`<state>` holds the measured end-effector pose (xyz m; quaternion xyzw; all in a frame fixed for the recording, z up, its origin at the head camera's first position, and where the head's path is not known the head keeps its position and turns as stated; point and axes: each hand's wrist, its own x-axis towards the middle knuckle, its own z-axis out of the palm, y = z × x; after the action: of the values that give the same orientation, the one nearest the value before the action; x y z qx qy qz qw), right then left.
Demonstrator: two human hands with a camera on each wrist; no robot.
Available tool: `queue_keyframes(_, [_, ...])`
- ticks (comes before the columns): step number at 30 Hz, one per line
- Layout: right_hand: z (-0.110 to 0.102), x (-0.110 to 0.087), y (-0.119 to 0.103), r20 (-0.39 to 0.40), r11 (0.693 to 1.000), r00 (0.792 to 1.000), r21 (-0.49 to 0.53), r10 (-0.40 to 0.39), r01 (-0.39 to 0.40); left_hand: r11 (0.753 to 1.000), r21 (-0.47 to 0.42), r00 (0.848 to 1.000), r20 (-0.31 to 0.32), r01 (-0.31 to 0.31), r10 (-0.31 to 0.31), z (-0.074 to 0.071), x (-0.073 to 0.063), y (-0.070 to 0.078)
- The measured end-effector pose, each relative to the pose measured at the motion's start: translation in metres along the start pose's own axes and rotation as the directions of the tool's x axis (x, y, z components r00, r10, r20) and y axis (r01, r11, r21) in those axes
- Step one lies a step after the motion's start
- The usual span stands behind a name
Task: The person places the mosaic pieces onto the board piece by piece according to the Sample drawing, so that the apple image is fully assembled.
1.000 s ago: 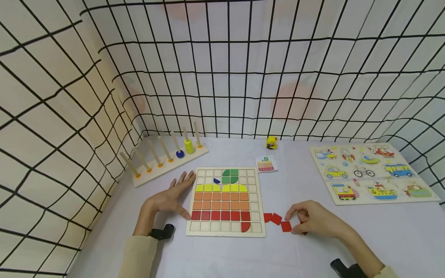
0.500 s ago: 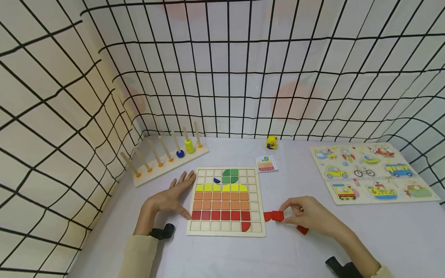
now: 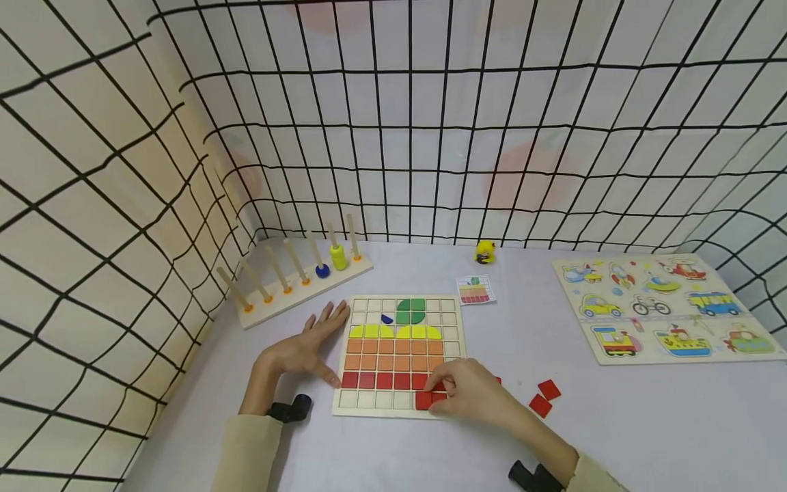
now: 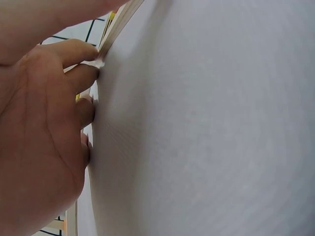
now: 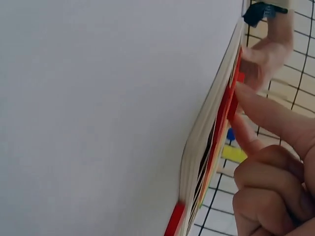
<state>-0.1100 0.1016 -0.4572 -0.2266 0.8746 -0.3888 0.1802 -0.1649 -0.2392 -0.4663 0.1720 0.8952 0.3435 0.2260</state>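
A wooden grid board (image 3: 365,398) lies on the white cloth, bearing green, blue, yellow, orange and red pieces in a fruit-like pattern. My left hand (image 3: 304,352) rests at its left edge with fingers spread; thumb and fingertips touch or nearly touch the rim, and the left wrist view shows the palm (image 4: 39,132). My right hand (image 3: 476,393) pinches a red square tile (image 3: 423,400) between thumb and forefinger over the bottom row. In the right wrist view this red tile (image 5: 235,103) is tilted against the board's surface. The hand covers the board's lower right corner.
Two red tiles (image 3: 544,398) lie right of my right hand, another partly hidden behind it. A picture card (image 3: 476,290), yellow toy figure (image 3: 485,252), peg stand (image 3: 301,290) and vehicle puzzle board (image 3: 670,307) stand around. Black netting rises behind.
My right hand has picked up a red tile from the table and moved left over the board's bottom row. The left hand stays in place; the head view shifted slightly.
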Motion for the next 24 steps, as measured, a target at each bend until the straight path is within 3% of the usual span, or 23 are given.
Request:
queue_keyframes(7, [0.006,0.003,-0.006,-0.041,1.000,0.999,-0.012,0.024,-0.025,1.000,0.000,1.000,0.001,0.001,-0.001,0.000,0.000,0.001])
queue_keyframes(18, [0.007,0.006,-0.006,-0.049,0.999,0.998,-0.016,-0.036,0.036,1.000,0.004,1.000,0.003,0.000,0.000,-0.001,-0.001,0.001])
queue_keyframes(24, [-0.004,0.004,0.000,0.007,1.000,1.000,0.026,-0.016,0.016,1.000,0.007,1.000,-0.003,0.004,-0.004,-0.001,0.000,0.002])
